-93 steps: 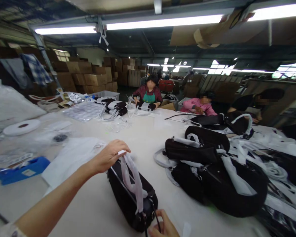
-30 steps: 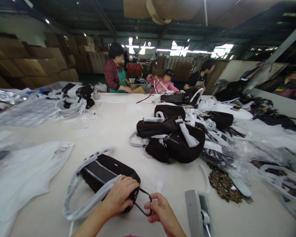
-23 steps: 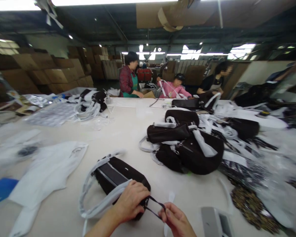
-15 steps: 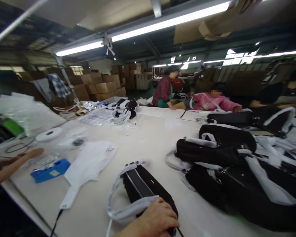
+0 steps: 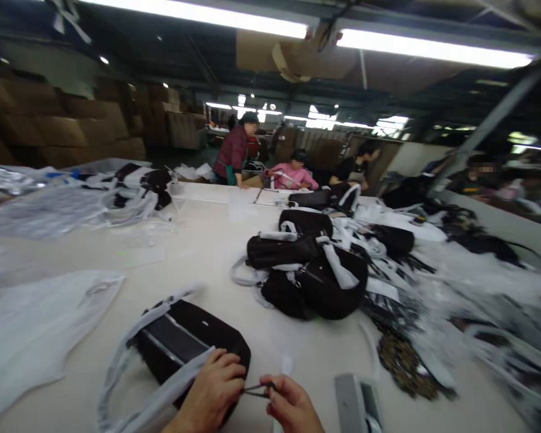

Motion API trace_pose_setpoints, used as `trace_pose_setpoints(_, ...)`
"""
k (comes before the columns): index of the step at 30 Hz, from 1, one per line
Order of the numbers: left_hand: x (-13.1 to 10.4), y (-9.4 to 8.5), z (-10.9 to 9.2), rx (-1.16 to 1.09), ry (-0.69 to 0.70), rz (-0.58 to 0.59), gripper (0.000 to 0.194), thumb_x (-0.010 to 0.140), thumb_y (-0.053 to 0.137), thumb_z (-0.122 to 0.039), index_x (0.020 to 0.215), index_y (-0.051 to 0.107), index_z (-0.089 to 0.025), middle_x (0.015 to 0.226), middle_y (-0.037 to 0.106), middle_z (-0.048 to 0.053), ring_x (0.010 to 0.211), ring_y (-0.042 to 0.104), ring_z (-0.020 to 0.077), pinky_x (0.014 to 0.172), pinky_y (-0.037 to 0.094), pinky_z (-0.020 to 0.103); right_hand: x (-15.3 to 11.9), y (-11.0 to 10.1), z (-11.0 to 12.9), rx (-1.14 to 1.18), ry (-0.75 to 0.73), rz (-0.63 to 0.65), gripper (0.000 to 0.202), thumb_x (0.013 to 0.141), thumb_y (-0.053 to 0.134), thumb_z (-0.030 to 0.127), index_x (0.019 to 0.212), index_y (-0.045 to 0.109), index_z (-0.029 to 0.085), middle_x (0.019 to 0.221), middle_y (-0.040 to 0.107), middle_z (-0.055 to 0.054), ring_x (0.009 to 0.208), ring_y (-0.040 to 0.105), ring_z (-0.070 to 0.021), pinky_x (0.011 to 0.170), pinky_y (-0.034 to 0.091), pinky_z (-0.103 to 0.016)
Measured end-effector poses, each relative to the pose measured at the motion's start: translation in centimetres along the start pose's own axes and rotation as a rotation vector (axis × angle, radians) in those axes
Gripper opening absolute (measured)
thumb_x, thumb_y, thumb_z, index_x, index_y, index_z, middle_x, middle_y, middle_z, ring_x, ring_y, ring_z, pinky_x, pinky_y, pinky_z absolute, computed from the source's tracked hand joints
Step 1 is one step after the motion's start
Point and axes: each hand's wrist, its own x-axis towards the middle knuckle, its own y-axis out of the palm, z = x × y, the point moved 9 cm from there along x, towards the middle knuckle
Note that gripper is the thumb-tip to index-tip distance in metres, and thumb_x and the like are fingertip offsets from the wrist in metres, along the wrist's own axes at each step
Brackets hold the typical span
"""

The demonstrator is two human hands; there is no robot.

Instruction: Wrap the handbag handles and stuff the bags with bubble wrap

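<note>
A black bag [image 5: 187, 337] lies on the white table at the lower middle, its strap [image 5: 117, 367] wrapped in white material. My left hand [image 5: 214, 388] is closed over the bag's near right end and the wrapped strap. Just to the right, my right hand [image 5: 291, 403] pinches a thin dark cord [image 5: 256, 391] that stretches across to the bag beside my left hand. What the cord joins on the bag is hidden by my left fingers.
Black bags [image 5: 306, 270] are piled ahead. A grey box-like object [image 5: 358, 400] and brown pieces [image 5: 406, 364] lie right, near clear plastic [image 5: 478, 282]. White sheet material [image 5: 40, 325] covers the left. People [image 5: 232, 150] are across the table.
The view has swung to the right. My right hand has come into view, pinching the cord. My left hand stays on the bag.
</note>
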Motion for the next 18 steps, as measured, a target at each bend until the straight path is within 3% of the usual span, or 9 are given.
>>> trace_pose_setpoints(2,-0.3,0.6,0.5,0.049,0.049,-0.057,0.021,0.089,0.049,-0.011,0.093,0.065,-0.024,0.109,0.072,0.0,0.111,0.059,0.0232,0.102,0.036,0.044,-0.2,-0.4,0.3,0.004,0.017,0.016,0.037,0.059,0.086,0.048,0.076,0.073,0.018,0.086,0.07,-0.006,0.071,0.061,-0.0155,0.065,0.049,-0.026)
trace_pose_setpoints(4,-0.5,1.4,1.1,0.089,0.11,-0.105,0.027,0.088,0.047,-0.01,0.096,0.067,-0.026,0.11,0.072,0.001,0.111,0.061,0.0235,0.102,0.039,0.042,-0.6,-3.5,1.2,-0.127,-0.024,-0.063,0.037,0.067,0.079,0.049,0.086,0.073,0.018,0.089,0.071,-0.007,0.084,0.064,-0.0218,0.074,0.051,-0.032)
trace_pose_setpoints(8,-0.4,2.1,2.1,0.113,0.112,-0.156,0.028,0.088,0.047,-0.012,0.097,0.068,-0.029,0.11,0.073,0.0,0.112,0.061,0.023,0.103,0.039,0.041,-4.4,-16.5,4.7,-0.703,-0.223,-0.645,0.06,0.073,0.063,0.055,0.114,0.065,0.011,0.122,0.064,-0.021,0.118,0.056,-0.0373,0.101,0.041,-0.049)
trace_pose_setpoints(10,0.0,2.1,2.2,0.112,0.09,-0.152,0.028,0.088,0.046,-0.012,0.095,0.067,-0.029,0.109,0.073,0.0,0.112,0.061,0.0232,0.103,0.039,0.042,-6.1,-21.8,4.8,-0.939,-0.141,-0.819,0.08,0.073,0.061,0.053,0.134,0.049,0.003,0.136,0.053,-0.028,0.13,0.047,-0.0418,0.108,0.034,-0.051)
trace_pose_setpoints(12,0.6,1.9,2.0,0.109,0.083,-0.141,0.028,0.088,0.046,-0.012,0.093,0.067,-0.029,0.109,0.073,0.0,0.111,0.061,0.0233,0.103,0.038,0.042,-6.4,-25.3,3.3,-1.086,0.061,-0.838,0.093,0.075,0.059,0.052,0.145,0.031,-0.003,0.136,0.051,-0.032,0.131,0.046,-0.0433,0.106,0.035,-0.052)
trace_pose_setpoints(14,1.1,1.8,2.0,0.105,0.071,-0.138,0.027,0.088,0.046,-0.012,0.092,0.067,-0.028,0.108,0.073,-0.001,0.111,0.061,0.0235,0.103,0.038,0.043,-5.7,-26.5,1.6,-1.158,0.212,-0.771,0.099,0.078,0.058,0.05,0.15,0.017,-0.004,0.13,0.055,-0.033,0.126,0.052,-0.0435,0.099,0.04,-0.052)
trace_pose_setpoints(18,1.1,1.7,2.0,0.103,0.066,-0.136,0.026,0.088,0.046,-0.012,0.092,0.067,-0.028,0.108,0.073,-0.001,0.111,0.06,0.0234,0.103,0.036,0.042,-3.5,-26.0,0.5,-1.185,0.253,-0.697,0.099,0.08,0.059,0.041,0.151,0.008,-0.003,0.119,0.063,-0.032,0.113,0.062,-0.0431,0.091,0.044,-0.051)
